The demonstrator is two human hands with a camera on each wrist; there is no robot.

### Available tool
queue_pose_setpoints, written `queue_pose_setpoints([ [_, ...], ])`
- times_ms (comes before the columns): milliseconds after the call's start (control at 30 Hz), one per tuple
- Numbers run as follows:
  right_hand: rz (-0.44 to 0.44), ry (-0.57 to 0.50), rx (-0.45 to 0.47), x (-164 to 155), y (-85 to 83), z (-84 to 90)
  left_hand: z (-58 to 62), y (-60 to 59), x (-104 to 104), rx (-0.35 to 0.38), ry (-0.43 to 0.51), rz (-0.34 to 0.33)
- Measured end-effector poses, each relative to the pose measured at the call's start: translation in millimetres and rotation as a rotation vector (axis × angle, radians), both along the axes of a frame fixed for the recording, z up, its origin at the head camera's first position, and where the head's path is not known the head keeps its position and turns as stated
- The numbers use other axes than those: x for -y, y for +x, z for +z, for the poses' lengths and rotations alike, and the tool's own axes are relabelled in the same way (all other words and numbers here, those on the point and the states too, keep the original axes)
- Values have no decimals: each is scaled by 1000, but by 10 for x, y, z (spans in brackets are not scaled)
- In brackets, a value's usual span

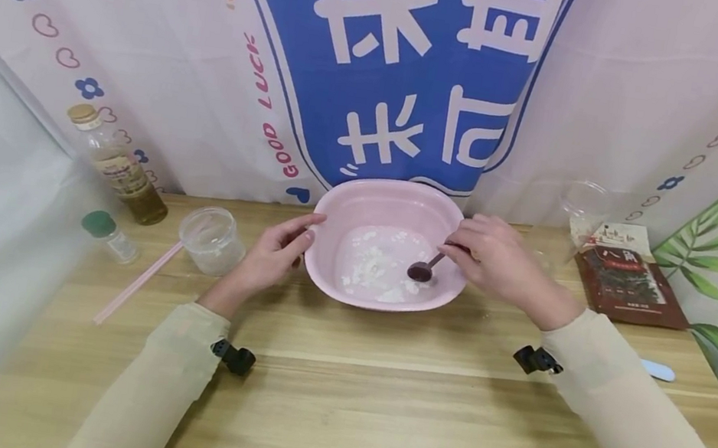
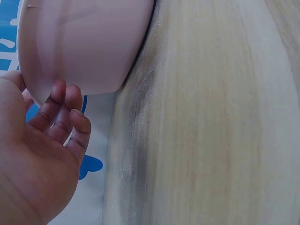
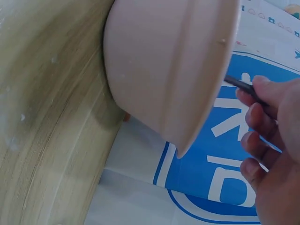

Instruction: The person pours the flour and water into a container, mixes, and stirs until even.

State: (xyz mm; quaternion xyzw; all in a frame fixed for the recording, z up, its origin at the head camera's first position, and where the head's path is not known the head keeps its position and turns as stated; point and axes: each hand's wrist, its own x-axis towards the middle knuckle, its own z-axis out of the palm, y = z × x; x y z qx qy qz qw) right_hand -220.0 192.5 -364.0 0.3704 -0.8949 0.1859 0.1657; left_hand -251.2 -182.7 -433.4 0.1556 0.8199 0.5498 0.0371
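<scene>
A pink plastic basin (image 1: 382,303) stands near the back of the wooden table, with white powder (image 1: 376,261) spread over its bottom. My left hand (image 1: 273,251) holds the basin's left rim, thumb at the edge and the other fingers along the outer wall. From the right side, my right hand (image 1: 493,256) pinches the thin handle of a small dark spoon (image 1: 420,272) between thumb and fingers. Inside the basin, the spoon's bowl hangs low over the powder. In the right wrist view the dark handle (image 3: 241,85) slopes past the rim, which hides the spoon's bowl.
Left of the basin are a clear plastic tub (image 1: 213,245), pink chopsticks (image 1: 137,284), a green-capped jar (image 1: 110,235) and an oil bottle (image 1: 126,170). To the right lie a brown spice packet (image 1: 629,284) and a pale blue handle (image 1: 657,370). A printed cloth (image 1: 398,52) hangs behind.
</scene>
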Motion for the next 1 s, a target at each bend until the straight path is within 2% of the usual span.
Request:
queue_pose_setpoints([
  [133, 60, -32, 60, 8, -3, -3, 3, -7, 6, 0, -7, 1],
  [200, 63, -22, 65, 21, -10, -14, 4, -8, 9, 2, -12, 2],
  [433, -78, 35, -25, 25, -15, -29, 7, 0, 8, 10, -14, -2],
  [500, -61, 32, -3, 17, -12, -26, 8, 0, 7, 10, -11, -1],
  [633, 27, -12, 80, 19, -10, -40, 8, 0, 7, 15, -6, 0],
  [700, 29, -29, 85, 27, -15, -52, 6, -2, 9, 15, -10, 0],
  [900, -86, 26, -43, 30, -33, -77, 12, 13, 1, 18, -22, 1],
  [1000, -68, 37, -54, 24, -40, -97, 15, 13, -2, 15, -23, 2],
])
